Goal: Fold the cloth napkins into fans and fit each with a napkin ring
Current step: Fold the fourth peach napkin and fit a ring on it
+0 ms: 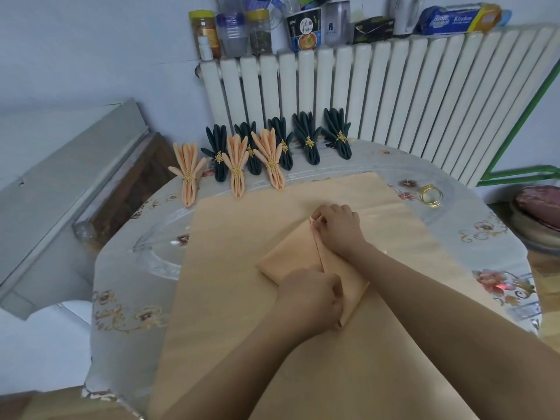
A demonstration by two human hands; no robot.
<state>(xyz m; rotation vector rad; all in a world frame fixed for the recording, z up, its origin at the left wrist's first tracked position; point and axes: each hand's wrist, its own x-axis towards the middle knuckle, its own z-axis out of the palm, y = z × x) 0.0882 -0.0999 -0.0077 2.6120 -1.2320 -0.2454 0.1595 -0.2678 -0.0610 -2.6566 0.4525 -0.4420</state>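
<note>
A peach napkin point(291, 253) lies partly folded on a larger peach cloth point(242, 225) in the middle of the table. My right hand point(341, 228) pinches the far end of its raised crease. My left hand point(309, 295) grips the near end of the same fold. Gold napkin rings point(431, 195) lie loose at the right of the table. At the back stand finished fans with gold rings: three peach ones point(189, 177) and several dark green ones point(336, 134).
The round table point(121, 268) has a floral cover and a glass top. A white radiator point(394, 95) runs behind it, its shelf crowded with jars and boxes. A grey board point(60, 192) leans at the left. A cushioned stool point(536, 213) stands at the right.
</note>
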